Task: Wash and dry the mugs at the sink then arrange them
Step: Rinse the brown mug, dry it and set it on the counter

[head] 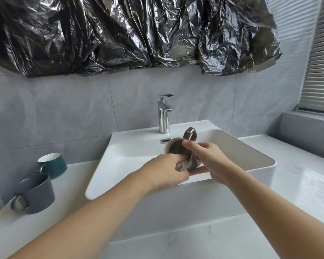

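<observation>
Left hand (165,170), nearest: fingers pinch something small, scrubbing inside brown mug (178,152). Right hand (209,162) wraps the mug, tilted over sink (266,165), handle at 12 o'clock. Likely glazed, wet, slippery, breakable; grip the body.

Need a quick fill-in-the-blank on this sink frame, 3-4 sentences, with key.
1. The right hand holds the brown mug over the ____.
2. The left hand has its fingers inside the ____ mug.
3. On the counter left of the sink stand a grey mug and a ____ mug.
4. No water runs from the ____.

Missing words: sink; brown; green; faucet
</observation>
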